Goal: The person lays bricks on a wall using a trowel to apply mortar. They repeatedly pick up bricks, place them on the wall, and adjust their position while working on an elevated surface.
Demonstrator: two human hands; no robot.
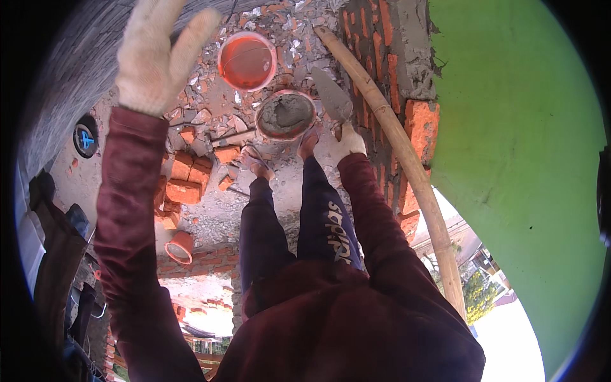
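Note:
My left hand (156, 60), in a whitish work glove, is raised at the upper left with its thumb spread from the fingers; it holds nothing, and its fingertips run out of the picture. My right hand (347, 141), also gloved, grips a pointed bricklaying trowel (332, 95) by its handle. The grey blade points up and away from me, beside a tub of wet mortar (286, 114) on the ground by my feet. Just right of the trowel runs a brick wall (375, 57) smeared with grey mortar.
A bamboo pole (388, 118) slants along the wall. An orange bucket (247, 62) stands beyond the mortar tub. A hammer (232, 139), stacked bricks (184, 191) and brick rubble lie left of my feet. A small orange bucket (180, 247) is lower left; a green sheet (509, 127) spans the right.

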